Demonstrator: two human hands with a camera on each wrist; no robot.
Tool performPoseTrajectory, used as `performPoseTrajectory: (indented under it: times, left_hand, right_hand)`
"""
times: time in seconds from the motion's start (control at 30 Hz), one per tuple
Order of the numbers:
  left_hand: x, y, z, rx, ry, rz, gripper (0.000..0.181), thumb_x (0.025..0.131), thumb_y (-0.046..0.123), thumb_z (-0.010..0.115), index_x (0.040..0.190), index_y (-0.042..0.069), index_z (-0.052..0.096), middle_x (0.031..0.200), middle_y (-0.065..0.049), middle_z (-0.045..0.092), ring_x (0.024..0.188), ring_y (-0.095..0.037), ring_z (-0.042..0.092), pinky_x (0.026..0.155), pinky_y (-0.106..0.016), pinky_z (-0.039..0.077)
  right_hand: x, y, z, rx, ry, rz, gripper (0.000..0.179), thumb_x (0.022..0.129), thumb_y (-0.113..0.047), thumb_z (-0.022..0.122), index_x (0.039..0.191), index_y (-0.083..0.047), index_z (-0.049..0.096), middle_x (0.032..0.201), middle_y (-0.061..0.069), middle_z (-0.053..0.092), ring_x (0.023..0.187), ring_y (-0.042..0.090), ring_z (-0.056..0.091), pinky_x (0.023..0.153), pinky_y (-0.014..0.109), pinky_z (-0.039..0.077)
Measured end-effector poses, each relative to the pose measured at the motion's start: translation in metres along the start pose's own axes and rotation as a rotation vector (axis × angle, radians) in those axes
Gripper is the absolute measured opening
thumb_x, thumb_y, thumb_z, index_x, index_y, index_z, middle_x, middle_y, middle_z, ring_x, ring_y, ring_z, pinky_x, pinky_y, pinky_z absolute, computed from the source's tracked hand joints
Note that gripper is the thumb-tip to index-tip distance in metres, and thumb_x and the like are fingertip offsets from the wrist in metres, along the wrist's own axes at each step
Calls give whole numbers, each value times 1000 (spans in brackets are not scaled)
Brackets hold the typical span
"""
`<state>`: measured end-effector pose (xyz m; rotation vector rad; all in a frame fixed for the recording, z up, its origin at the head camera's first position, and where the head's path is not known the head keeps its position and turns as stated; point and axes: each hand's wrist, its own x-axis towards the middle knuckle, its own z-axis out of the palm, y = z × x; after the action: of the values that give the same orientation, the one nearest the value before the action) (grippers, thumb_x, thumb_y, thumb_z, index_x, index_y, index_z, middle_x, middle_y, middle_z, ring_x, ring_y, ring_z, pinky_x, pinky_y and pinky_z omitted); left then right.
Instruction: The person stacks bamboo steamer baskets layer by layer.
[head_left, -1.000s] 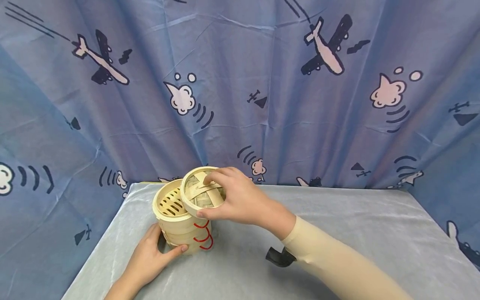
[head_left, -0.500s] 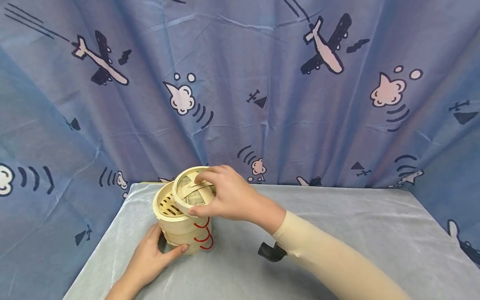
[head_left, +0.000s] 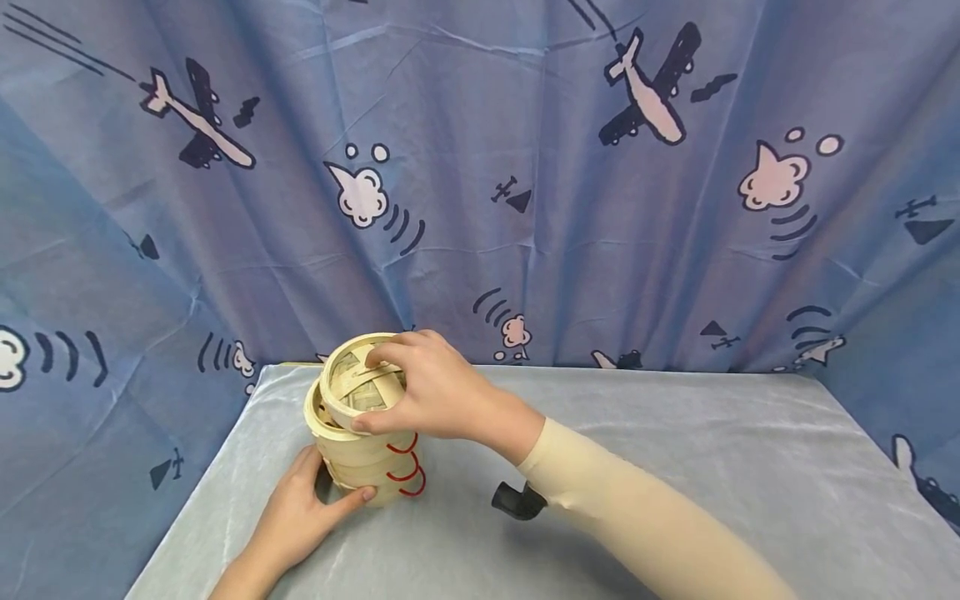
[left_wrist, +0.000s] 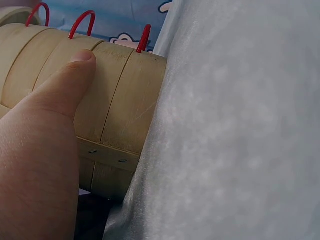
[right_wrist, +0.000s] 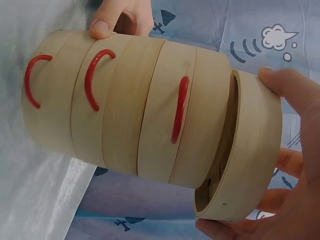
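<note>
A bamboo steamer [head_left: 362,463] of stacked tiers stands at the left of the table, with red loops [right_wrist: 90,80] down one side. My left hand [head_left: 300,510] grips its lower part, thumb on the near side and fingers at the left. In the left wrist view that thumb [left_wrist: 82,62] presses flat on the bamboo wall. Over the top, my right hand [head_left: 438,390] holds the woven lid [head_left: 348,390] by its rim. The lid sits tilted and slightly off-centre on the stack; a gap shows along one side in the right wrist view. A sliver of the slotted top tier remains visible.
Grey cloth [head_left: 637,467] covers the table. A blue curtain [head_left: 450,208] with airplane prints hangs behind and at both sides. A black curved piece [head_left: 517,502] shows beneath the right forearm.
My right hand has carried the lid leftward across the steamer's top, covering most of the slotted opening. My left hand has stayed in place on the steamer.
</note>
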<state>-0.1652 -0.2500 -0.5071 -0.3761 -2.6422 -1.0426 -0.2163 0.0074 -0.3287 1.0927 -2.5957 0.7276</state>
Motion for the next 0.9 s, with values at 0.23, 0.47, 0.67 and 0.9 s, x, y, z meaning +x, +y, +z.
performPoseTrajectory:
  times: [0.23, 0.47, 0.67, 0.9]
  left_hand:
    - [-1, -2, 1, -1, -4, -4, 86, 85, 52, 93, 149, 7, 58, 141, -14, 65, 131, -37, 63, 107, -63, 50]
    - [1, -3, 4, -4, 1, 4, 87, 85, 52, 94, 150, 8, 57, 142, -12, 65, 132, -34, 62, 108, -59, 49]
    - [-1, -5, 6, 14, 5, -3, 86, 84, 53, 94, 149, 10, 58, 140, -8, 66, 130, -30, 63, 107, -56, 49]
    - [-1, -5, 3, 16, -4, -18, 89, 85, 55, 93, 152, 9, 56, 141, -9, 65, 131, -32, 63, 107, -58, 49]
  right_hand:
    - [8, -6, 3, -34, -33, 0, 64, 81, -60, 90, 127, -18, 75, 131, 4, 73, 125, 26, 63, 109, 41, 48]
    - [18, -7, 6, -32, -65, -25, 63, 82, -60, 89, 127, -18, 75, 128, 2, 73, 123, 22, 63, 109, 40, 47]
    - [19, -4, 9, -17, -67, -46, 63, 81, -60, 89, 127, -19, 74, 131, 2, 71, 124, 21, 63, 110, 40, 47]
    - [21, -3, 10, -36, -99, -65, 63, 82, -59, 88, 130, -22, 73, 139, 0, 69, 131, 24, 60, 112, 40, 47]
